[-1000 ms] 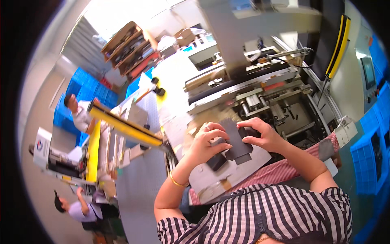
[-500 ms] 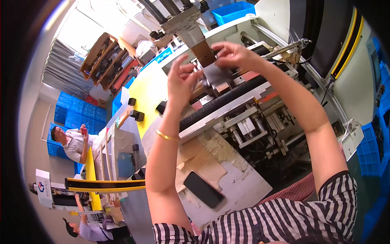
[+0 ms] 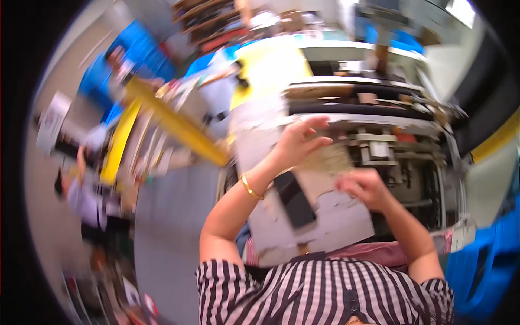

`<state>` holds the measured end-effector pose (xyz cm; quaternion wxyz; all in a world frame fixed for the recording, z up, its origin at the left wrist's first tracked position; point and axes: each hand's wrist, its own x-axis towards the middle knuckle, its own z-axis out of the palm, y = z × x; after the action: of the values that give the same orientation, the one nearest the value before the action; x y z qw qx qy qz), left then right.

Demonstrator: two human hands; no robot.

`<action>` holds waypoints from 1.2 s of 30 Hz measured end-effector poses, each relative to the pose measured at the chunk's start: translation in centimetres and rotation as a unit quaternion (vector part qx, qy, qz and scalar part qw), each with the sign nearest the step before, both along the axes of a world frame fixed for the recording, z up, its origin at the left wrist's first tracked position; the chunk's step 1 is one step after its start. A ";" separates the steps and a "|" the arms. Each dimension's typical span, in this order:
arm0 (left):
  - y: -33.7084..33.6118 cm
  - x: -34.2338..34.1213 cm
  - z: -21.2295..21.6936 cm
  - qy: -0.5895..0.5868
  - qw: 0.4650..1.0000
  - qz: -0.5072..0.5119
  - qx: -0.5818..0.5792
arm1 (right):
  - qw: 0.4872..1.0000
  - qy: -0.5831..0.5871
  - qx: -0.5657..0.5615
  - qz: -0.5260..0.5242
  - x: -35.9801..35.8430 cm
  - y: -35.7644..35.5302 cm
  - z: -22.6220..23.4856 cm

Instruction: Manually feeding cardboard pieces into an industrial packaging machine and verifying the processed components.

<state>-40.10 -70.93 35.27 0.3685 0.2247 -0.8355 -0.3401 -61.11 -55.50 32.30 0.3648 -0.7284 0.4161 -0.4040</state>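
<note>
My left hand (image 3: 300,142), with a gold bangle (image 3: 251,187) on its wrist, hovers over the pale work board (image 3: 344,226). Its fingers are spread and nothing is in them. Lower and to the right is my right hand (image 3: 364,188), its fingers loosely bent and blurred, with no held thing showing. Between the forearms a black smartphone (image 3: 295,199) lies flat on the board, near the left wrist. Torn tan sheet material (image 3: 325,179) lies under and around the hands. Beyond them stands a machine with dark rollers (image 3: 368,111).
A brown block (image 3: 382,58) hangs under the machine head at the back right. A yellow sheet (image 3: 276,59) lies beyond the board. To the left are a yellow bar (image 3: 176,125) and a grey tabletop (image 3: 173,233). Two people are farther left. Blue crates (image 3: 482,254) stand at right.
Both hands have come back from the brown block under the machine head to above the work board. The view has swung round, and the picture is now blurred.
</note>
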 end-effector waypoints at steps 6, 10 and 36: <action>12.1 27.4 -8.0 0.140 0.923 0.319 0.163 | 0.968 0.015 0.119 0.221 16.0 9.5 -2.1; 24.7 49.9 -19.5 0.202 0.744 0.617 0.157 | 0.926 0.080 0.184 0.320 26.6 10.5 -1.4; 84.7 79.9 -36.5 -0.334 0.118 0.839 0.414 | 0.715 0.280 0.101 0.632 61.6 15.5 -7.8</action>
<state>39.84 13.80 -1.20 -0.0434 0.9932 0.1076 -0.0017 0.50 -40.01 24.54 0.4734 -0.8604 -0.0196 0.1878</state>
